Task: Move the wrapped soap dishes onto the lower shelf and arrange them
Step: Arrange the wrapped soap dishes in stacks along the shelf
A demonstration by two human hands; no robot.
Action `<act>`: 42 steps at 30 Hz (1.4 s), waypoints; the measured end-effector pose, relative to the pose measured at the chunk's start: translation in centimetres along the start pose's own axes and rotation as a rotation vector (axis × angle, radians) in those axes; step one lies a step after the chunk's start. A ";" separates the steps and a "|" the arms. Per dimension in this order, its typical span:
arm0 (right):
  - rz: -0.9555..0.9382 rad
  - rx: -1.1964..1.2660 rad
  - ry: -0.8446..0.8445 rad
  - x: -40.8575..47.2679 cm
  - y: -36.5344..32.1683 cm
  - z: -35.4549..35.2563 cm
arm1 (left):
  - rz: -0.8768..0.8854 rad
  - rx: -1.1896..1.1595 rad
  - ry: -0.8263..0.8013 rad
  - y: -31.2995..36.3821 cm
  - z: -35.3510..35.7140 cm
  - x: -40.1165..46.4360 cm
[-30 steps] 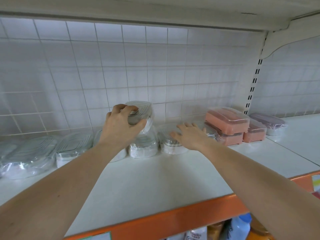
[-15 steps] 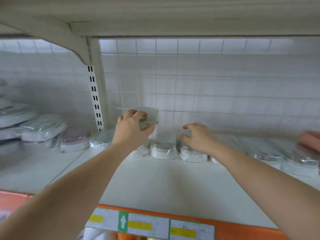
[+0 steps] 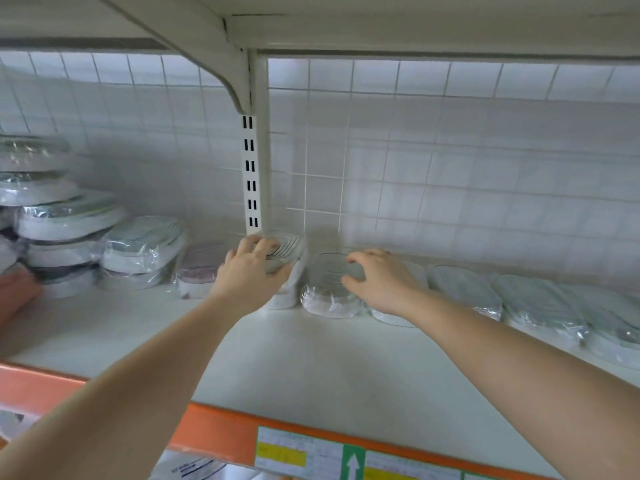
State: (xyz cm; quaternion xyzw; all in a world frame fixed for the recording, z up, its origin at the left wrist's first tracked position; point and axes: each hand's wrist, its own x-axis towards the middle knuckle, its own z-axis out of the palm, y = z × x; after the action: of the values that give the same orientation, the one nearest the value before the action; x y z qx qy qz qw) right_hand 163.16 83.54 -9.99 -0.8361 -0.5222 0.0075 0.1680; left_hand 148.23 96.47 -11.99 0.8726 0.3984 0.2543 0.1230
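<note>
Several wrapped soap dishes [image 3: 464, 292] are already lined along the shelf [image 3: 311, 368] by the tiled wall. One wrapped dish [image 3: 285, 252] is gripped by the left hand [image 3: 251, 271] above the row; the right hand [image 3: 377, 282] hovers with fingers loosely curled, nothing held. Stacking and tidying appear unfinished.

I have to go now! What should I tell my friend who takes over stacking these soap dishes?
Left hand: grips a wrapped dish held above another by the upright post.
Right hand: fingers curled loosely over the next dish, not clearly gripping it.
Done: a row of dishes lies along the back of the shelf, to the right.
Left: set down the held dish and straighten the row. The pile to the left looks untidy.
</note>
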 end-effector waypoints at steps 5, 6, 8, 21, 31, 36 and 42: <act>0.009 -0.026 -0.006 0.4 -1.8 1.0 | 0.054 0.097 -0.059 -0.8 0.6 0.4; 0.013 -0.030 -0.004 0.4 -2.0 1.2 | 0.058 0.097 -0.086 -0.9 0.5 0.5; 0.020 -0.033 0.000 0.4 -2.5 1.5 | 0.069 0.125 -0.132 -1.1 0.3 1.0; -0.066 -0.047 0.041 -0.7 -6.5 1.5 | 0.072 0.173 0.060 -2.9 -3.2 -2.1; -0.285 0.067 -0.057 -4.1 -13.6 5.0 | -0.209 0.305 0.083 -10.0 -9.3 -9.6; -0.330 0.085 -0.057 -3.7 -18.9 4.2 | -0.229 0.354 0.232 -14.5 -14.2 -10.3; -0.385 0.150 0.013 -0.3 -28.4 4.9 | -0.372 0.339 0.166 -21.6 -19.9 -9.0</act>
State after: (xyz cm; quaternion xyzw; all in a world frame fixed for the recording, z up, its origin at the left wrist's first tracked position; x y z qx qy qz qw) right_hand 137.37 95.89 -6.45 -0.7061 -0.6692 0.0085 0.2315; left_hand 118.83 103.98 -7.35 0.7686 0.5977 0.2278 -0.0135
